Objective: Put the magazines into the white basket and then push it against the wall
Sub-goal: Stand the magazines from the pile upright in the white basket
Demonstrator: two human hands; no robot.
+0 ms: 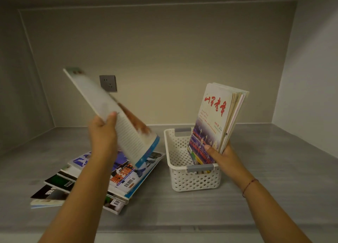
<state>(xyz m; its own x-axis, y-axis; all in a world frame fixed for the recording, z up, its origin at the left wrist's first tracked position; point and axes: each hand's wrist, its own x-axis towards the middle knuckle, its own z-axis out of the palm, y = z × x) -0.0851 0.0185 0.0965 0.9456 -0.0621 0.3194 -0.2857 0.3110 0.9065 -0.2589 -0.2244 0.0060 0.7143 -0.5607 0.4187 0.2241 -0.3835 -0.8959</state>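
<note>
White basket (perforated) sits between both hands, magazines gripped.

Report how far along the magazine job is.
Done: several magazines stand upright in the white basket, steadied by the right hand. In hand: the left hand holds one raised magazine. Left: the stack on the shelf, then pushing the basket back; it sits clear of the wall.

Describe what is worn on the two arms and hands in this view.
Both forearms are bare, with no sleeves in view. The left hand wears no glove, ring or band that shows. The right hand is also ungloved; a thin red string bracelet circles its wrist.
</note>
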